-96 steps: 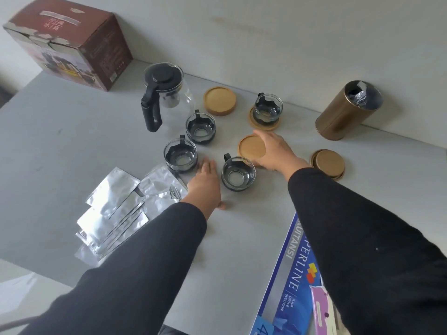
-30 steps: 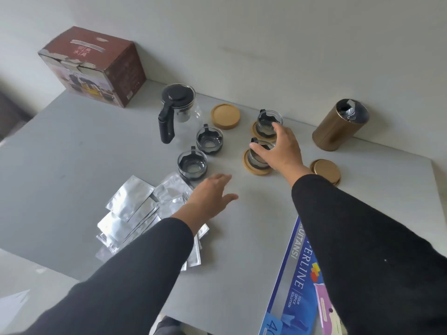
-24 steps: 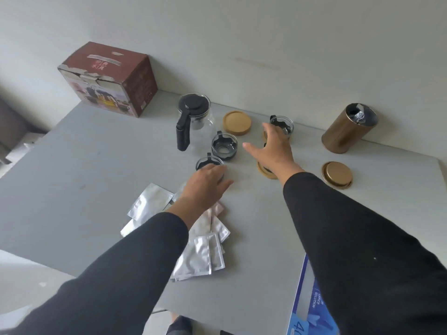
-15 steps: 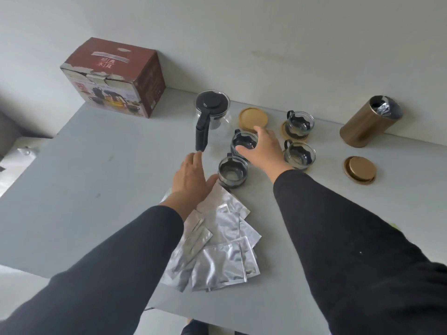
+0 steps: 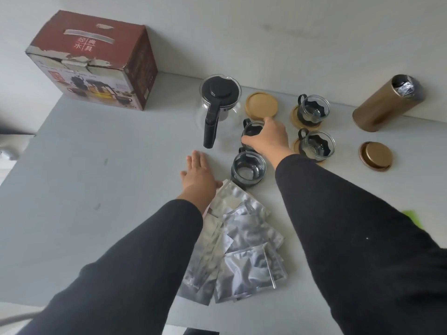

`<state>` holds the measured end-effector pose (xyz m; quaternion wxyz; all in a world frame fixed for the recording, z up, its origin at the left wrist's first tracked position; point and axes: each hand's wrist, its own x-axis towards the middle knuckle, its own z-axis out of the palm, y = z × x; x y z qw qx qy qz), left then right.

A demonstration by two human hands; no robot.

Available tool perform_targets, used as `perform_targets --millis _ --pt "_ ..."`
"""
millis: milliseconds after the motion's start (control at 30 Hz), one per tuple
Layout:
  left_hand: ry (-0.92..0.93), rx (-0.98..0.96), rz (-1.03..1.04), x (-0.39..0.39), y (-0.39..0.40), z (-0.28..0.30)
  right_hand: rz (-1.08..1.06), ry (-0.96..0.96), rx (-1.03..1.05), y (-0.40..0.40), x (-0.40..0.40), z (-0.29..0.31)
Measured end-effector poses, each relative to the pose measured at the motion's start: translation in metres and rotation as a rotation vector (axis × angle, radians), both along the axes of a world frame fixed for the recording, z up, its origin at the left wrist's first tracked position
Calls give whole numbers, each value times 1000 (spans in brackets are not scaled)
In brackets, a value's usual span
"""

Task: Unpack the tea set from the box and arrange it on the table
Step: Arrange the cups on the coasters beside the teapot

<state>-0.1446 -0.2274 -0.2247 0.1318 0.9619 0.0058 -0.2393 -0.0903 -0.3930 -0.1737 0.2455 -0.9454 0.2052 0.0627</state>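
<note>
Box [image 5: 92, 61] sits far left against the wall, well clear of the work. Your left hand [image 5: 199, 176] lies flat with its fingers straight on the table [image 5: 96, 165], holding nothing, just beside the foil packets [image 5: 242, 240]. Right of the teapot [image 5: 219, 105], your right hand [image 5: 268, 137] curls over the cup [image 5: 251, 129], gripping its rim from above. The bare coaster [image 5: 261, 105] lies just beyond that cup, toward the wall, so I judge your right hand, reaching forward, is nearer it.
</note>
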Motion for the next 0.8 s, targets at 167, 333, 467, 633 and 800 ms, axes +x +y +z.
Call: perform_targets --millis 167,333,467,633,800 --pt "11 -8 0 0 1 -1 -60 -60 -24 -9 -8 17" --pt "6 -46 20 -3 2 2 -102 -104 -28 -31 -48 34" --pt "-10 -65 30 -4 4 4 -121 -81 -29 -41 -86 35" --pt "-37 -82 33 -7 4 1 -84 13 -43 -51 -129 25" --pt "-39 -82 23 -7 4 1 -77 73 -39 -55 -143 11"
